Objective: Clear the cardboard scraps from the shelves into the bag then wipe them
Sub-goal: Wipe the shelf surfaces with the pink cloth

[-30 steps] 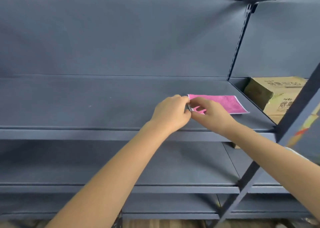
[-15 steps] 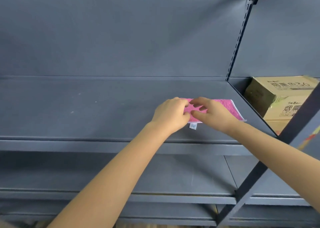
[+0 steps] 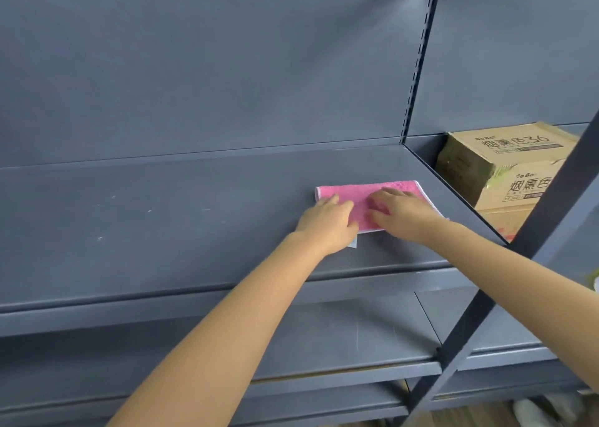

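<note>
The left hand (image 3: 327,224) and right hand (image 3: 402,214) no longer pinch the near left corner of the pink cloth (image 3: 359,196). Both now lie flat on top of it, fingers straightened, pressing it onto the shelf (image 3: 162,225) near its right end.

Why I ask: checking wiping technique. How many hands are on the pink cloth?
2. The left hand rests on the near-left corner of the pink cloth; the right hand lies flat on its right half. Neither is hidden.
</note>
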A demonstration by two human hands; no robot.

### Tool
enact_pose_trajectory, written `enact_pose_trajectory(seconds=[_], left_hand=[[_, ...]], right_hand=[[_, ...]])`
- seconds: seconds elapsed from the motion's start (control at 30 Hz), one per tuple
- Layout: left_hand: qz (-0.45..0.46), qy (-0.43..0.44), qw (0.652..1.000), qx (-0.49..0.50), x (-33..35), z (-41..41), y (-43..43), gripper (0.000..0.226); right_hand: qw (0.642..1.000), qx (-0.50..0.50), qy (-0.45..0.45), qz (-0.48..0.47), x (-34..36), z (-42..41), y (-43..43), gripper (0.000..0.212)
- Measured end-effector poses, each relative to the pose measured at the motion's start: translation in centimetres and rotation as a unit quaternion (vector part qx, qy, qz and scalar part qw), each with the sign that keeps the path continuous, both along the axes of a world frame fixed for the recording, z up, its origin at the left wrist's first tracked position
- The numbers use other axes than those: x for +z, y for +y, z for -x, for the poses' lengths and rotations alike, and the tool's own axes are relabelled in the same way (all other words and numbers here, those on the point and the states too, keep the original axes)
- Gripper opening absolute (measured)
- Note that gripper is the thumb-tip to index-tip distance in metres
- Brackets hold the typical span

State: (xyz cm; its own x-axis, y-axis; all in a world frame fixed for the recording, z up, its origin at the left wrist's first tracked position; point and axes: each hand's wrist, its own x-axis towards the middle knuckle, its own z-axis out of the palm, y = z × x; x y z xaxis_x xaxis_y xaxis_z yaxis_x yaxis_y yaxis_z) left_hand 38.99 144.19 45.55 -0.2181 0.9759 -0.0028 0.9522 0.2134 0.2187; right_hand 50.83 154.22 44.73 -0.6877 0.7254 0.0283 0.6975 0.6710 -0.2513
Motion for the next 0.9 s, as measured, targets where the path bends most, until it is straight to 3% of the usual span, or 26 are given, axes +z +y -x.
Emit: enact_pose_trajectory(seconds=[0.17, 0.33, 0.67, 0.8, 0.9], left_hand=[[-0.031, 0.034, 0.999, 0.013, -0.8, 0.7, 0.7, 0.034], [-0.034, 0.048, 0.998, 0.016, -0.1, 0.4, 2.2, 0.034], [0.081, 0.029, 0.996, 0.029, -1.5, 0.3, 5.9, 0.054], [0.077, 0.024, 0.996, 0.025, -1.8, 0.9, 7.0, 0.054], [0.076, 0.025, 0.997, 0.024, -1.9, 1.5, 8.1, 0.054]], right_hand=[[1.000, 0.001, -0.022, -0.018, -0.8, 0.1, 0.3, 0.044], [0.999, -0.018, 0.035, -0.029, -0.4, 0.6, 1.2, 0.038], [0.988, -0.004, -0.151, -0.044, -1.2, 0.5, 2.0, 0.049], [0.991, -0.029, -0.131, 0.012, -0.9, 1.3, 3.1, 0.055], [0.990, -0.026, -0.141, -0.004, -1.2, 1.9, 4.2, 0.055]])
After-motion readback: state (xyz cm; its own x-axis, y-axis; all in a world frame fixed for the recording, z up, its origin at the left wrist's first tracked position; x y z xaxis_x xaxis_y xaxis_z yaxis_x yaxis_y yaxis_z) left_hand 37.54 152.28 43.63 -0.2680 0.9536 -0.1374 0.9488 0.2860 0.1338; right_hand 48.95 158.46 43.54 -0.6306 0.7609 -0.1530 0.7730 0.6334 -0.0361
